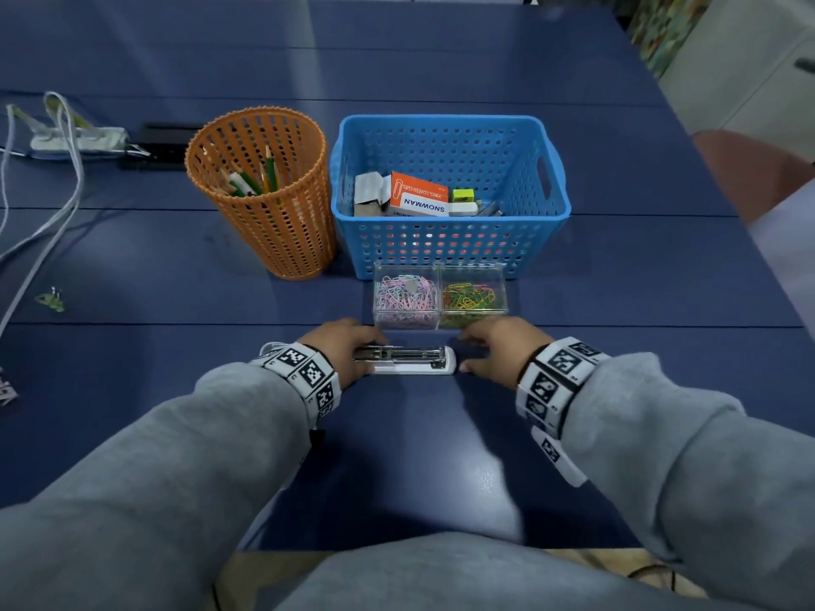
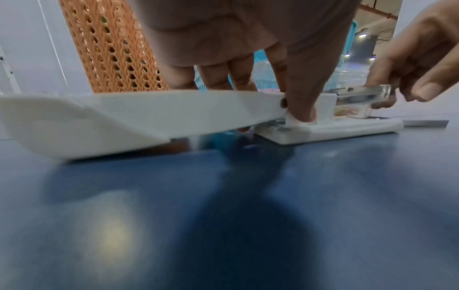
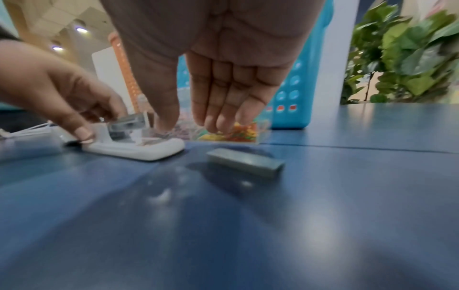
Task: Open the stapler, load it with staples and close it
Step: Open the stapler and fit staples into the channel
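A white stapler [image 1: 414, 359] lies on the blue table with its metal magazine [image 2: 362, 94] exposed. Its white top cover [image 2: 99, 117] is swung back to the left. My left hand [image 1: 353, 352] grips the stapler at the hinge end, the thumb [image 2: 300, 106] pressing on the near side. Just right of the stapler's front end, my right hand [image 1: 494, 346] hovers with straight fingers [image 3: 218, 109] pointing down, and it holds nothing. A grey strip of staples [image 3: 246, 163] lies loose on the table under that hand, close to the stapler's base [image 3: 139, 151].
A clear two-part box of paper clips [image 1: 439, 297] stands directly behind the stapler. Behind that box is a blue basket [image 1: 441, 244] of supplies, with an orange pencil cup [image 1: 273, 227] to its left. Cables and a power strip [image 1: 75, 138] lie far left.
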Action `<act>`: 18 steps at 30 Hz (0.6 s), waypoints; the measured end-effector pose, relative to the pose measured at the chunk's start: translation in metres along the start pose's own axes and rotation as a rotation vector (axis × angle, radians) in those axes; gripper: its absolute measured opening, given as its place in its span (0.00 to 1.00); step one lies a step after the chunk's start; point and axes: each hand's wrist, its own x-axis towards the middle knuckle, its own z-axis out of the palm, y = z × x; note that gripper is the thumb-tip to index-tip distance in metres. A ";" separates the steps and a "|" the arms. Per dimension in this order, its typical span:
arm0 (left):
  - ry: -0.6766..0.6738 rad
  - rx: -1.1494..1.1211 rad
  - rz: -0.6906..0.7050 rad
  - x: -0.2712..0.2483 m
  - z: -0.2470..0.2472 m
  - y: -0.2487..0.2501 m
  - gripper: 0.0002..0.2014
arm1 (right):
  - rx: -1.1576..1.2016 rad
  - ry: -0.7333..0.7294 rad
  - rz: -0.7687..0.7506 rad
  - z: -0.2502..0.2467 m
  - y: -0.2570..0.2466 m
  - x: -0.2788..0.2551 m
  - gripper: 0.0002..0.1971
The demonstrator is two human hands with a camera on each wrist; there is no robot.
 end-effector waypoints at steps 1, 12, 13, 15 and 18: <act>0.005 -0.008 0.000 0.000 0.001 -0.001 0.19 | 0.003 0.020 0.026 -0.003 0.008 -0.005 0.21; 0.025 -0.005 -0.010 0.003 0.003 -0.004 0.19 | -0.098 -0.050 0.175 0.007 0.033 -0.016 0.19; 0.029 -0.003 -0.008 0.003 0.003 -0.004 0.19 | -0.103 -0.037 0.172 0.008 0.033 -0.014 0.16; 0.038 0.000 -0.008 0.004 0.004 -0.004 0.19 | -0.116 -0.007 0.166 0.008 0.033 -0.012 0.12; 0.035 -0.013 -0.006 0.003 0.005 -0.005 0.18 | -0.084 -0.005 0.169 0.005 0.033 -0.012 0.09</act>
